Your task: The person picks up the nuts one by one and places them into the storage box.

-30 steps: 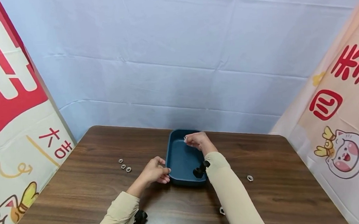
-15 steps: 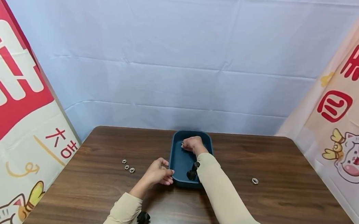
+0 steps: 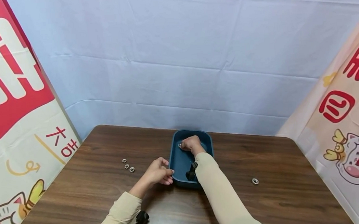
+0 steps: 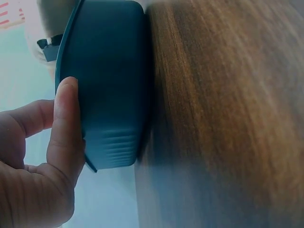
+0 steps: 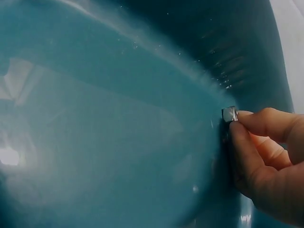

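A deep blue rectangular tray [image 3: 178, 165] stands on the wooden table. My left hand [image 3: 156, 171] pinches its left rim near the front corner; in the left wrist view a fingertip [image 4: 67, 90] lies against the outer wall. Inside the tray, my right hand [image 3: 191, 143] holds a small metal nut [image 3: 180, 145] between thumb and finger, low near the far left part of the floor. The right wrist view shows this nut [image 5: 230, 114] at the fingertips, close to where floor and wall meet. The curled remaining fingers are partly hidden.
Three loose nuts [image 3: 127, 166] lie on the table [image 3: 110, 198], left of the tray. Another nut [image 3: 255, 181] lies to the right, beyond the right sleeve. A pale cloth [image 3: 176, 57] hangs behind the table, with printed banners at both sides.
My right hand has moved down into the tray with the nut, slightly leftward. The left hand stays at the rim. The head view has shifted a little, and the right sleeve now covers a nut near the front.
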The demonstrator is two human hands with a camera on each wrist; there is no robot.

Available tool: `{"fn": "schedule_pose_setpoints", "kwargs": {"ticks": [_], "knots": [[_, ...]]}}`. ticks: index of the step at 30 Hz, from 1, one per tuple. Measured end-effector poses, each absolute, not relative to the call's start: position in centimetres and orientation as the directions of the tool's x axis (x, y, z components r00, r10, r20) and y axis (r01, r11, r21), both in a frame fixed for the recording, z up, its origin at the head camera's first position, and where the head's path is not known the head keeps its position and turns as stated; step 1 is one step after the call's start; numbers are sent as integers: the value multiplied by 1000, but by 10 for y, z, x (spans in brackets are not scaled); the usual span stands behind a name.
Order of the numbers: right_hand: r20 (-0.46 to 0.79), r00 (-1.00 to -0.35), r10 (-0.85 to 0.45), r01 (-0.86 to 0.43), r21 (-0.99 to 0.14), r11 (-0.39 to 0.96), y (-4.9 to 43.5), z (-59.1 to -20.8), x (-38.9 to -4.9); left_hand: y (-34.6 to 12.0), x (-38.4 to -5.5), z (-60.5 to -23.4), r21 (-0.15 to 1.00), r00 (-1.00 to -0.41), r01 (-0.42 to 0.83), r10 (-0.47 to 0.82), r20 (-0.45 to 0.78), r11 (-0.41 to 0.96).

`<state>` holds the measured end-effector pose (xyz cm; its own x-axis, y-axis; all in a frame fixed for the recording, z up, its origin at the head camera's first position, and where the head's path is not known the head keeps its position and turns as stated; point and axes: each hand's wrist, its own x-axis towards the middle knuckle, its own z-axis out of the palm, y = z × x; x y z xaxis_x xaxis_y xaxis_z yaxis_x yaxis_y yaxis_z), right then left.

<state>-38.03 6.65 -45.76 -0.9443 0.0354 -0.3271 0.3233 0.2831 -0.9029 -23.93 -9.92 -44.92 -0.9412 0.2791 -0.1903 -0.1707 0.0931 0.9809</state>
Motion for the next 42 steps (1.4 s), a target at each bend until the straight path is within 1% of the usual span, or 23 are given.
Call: {"fn": "schedule_pose_setpoints", "kwargs": {"ticks": [4,7,10,13,16,18,20,22,24,26,29,33,38,42], "knots": [[-328,-944,41,327,-909,260,68,-456,-380,-98,-239,-448,982,-941,-167,284,-187,92],[-314,-949,26,309,-910,276,69,-454,-379,-98,-240,-448,981,-940,-172,283,-192,94],[-286,-958,-4,266,-897,352,71,-449,-378,-96,-241,-447,980,-938,-174,288,-193,92],[-223,-974,-49,170,-853,494,74,-440,-375,-94,-242,-447,981,-937,-170,293,-190,92],[-146,-982,-117,35,-756,654,76,-429,-373,-91,-244,-447,982,-939,-166,290,-186,94],[-110,-977,-183,-69,-651,756,76,-421,-371,-90,-245,-447,982,-940,-166,287,-186,94],[-106,-963,-247,-156,-527,835,74,-412,-367,-90,-246,-447,981,-940,-169,286,-189,92],[-132,-945,-298,-222,-411,884,72,-404,-363,-91,-247,-447,980,-938,-174,287,-194,94],[-175,-930,-324,-252,-340,906,70,-398,-360,-92,-247,-447,981,-938,-171,290,-192,94],[-205,-921,-331,-260,-310,915,68,-395,-357,-94,-245,-446,982,-939,-162,292,-182,94],[-215,-923,-319,-246,-306,920,68,-393,-354,-96,-243,-445,986,-939,-142,303,-162,87],[-205,-924,-324,-253,-308,917,74,-393,-347,-96,-240,-447,984,-934,-155,312,-174,85],[-193,-917,-350,-277,-322,905,84,-387,-333,-95,-240,-451,979,-936,-174,290,-199,107],[-185,-906,-381,-318,-296,901,90,-380,-323,-95,-240,-451,979,-942,-170,274,-196,117]]}}
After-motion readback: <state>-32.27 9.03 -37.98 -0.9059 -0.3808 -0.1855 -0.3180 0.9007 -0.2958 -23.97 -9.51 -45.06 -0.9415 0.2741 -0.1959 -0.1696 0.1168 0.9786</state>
